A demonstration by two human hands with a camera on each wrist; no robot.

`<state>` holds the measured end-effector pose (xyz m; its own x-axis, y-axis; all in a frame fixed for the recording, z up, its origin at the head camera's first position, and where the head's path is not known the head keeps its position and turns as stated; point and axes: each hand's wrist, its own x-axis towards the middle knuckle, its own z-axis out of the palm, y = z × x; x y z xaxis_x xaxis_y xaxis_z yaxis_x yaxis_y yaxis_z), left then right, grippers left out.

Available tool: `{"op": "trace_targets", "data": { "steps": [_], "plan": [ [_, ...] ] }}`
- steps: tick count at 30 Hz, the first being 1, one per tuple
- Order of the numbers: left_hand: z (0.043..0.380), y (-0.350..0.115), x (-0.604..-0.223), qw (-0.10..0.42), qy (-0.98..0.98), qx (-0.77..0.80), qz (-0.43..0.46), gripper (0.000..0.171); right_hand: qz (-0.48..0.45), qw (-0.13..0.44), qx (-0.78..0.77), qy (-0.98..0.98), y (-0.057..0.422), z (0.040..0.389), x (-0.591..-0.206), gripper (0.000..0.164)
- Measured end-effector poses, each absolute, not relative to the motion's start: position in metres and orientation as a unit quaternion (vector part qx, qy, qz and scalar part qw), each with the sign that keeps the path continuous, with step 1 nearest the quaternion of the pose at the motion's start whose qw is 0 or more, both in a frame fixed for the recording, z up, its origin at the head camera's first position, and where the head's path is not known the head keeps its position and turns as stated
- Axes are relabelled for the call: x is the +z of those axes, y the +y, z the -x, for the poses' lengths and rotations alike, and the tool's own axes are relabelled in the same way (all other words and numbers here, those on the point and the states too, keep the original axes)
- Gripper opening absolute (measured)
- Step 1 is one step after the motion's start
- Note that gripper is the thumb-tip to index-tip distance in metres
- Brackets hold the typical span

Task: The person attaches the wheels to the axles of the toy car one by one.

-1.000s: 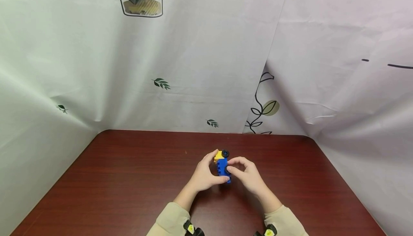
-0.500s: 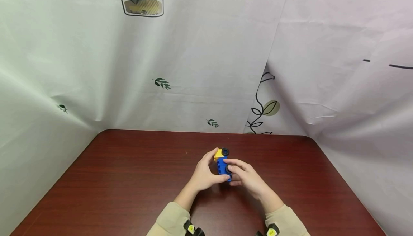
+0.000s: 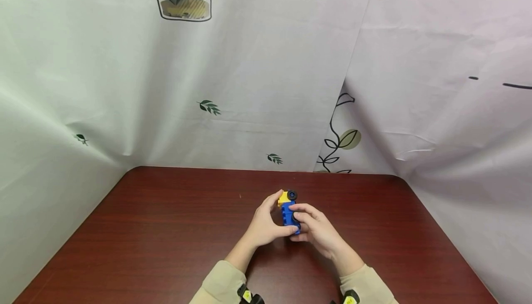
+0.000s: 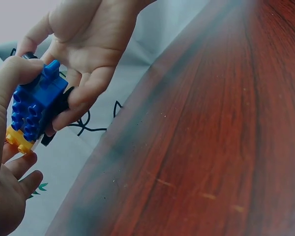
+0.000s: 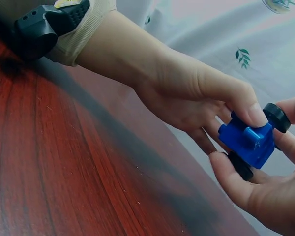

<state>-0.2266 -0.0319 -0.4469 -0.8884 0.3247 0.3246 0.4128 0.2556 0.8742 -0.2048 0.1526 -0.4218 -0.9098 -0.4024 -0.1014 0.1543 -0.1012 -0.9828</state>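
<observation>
A small toy car of building blocks is held up above the table between both hands, with a blue body, a yellow block at its far end and black wheels. My left hand grips it lengthwise, thumb on the near blue end and fingers at the yellow end. My right hand pinches the near pair of wheels. In the right wrist view its thumb touches one wheel and a finger meets the opposite wheel. Studs show along the blue body in the left wrist view.
The hands are over a reddish-brown wooden table with rounded far corners. Pale printed cloth hangs behind and along both sides. Beige sleeves and black wrist cameras are at the near edge.
The right fingers have shifted from one wheel's side to reach around the near end of the car, with more fingers now beneath it. The car has tilted slightly and moved a little right.
</observation>
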Motion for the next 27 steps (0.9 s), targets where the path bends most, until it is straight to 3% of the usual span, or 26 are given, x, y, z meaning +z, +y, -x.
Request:
{"op": "trace_targets", "data": {
  "steps": [12, 27],
  "plan": [
    [0.2268, -0.0317, -0.4458, 0.052, -0.799, -0.553, 0.231, 0.092, 0.11, 0.174, -0.744, 0.635, 0.1526, 0.2025, -0.4243, 0.035],
    [0.2274, -0.0324, -0.4447, 0.063, -0.809, -0.536, 0.231, 0.093, 0.094, 0.155, -0.749, 0.637, 0.149, 0.2029, -0.4284, 0.051]
  ]
}}
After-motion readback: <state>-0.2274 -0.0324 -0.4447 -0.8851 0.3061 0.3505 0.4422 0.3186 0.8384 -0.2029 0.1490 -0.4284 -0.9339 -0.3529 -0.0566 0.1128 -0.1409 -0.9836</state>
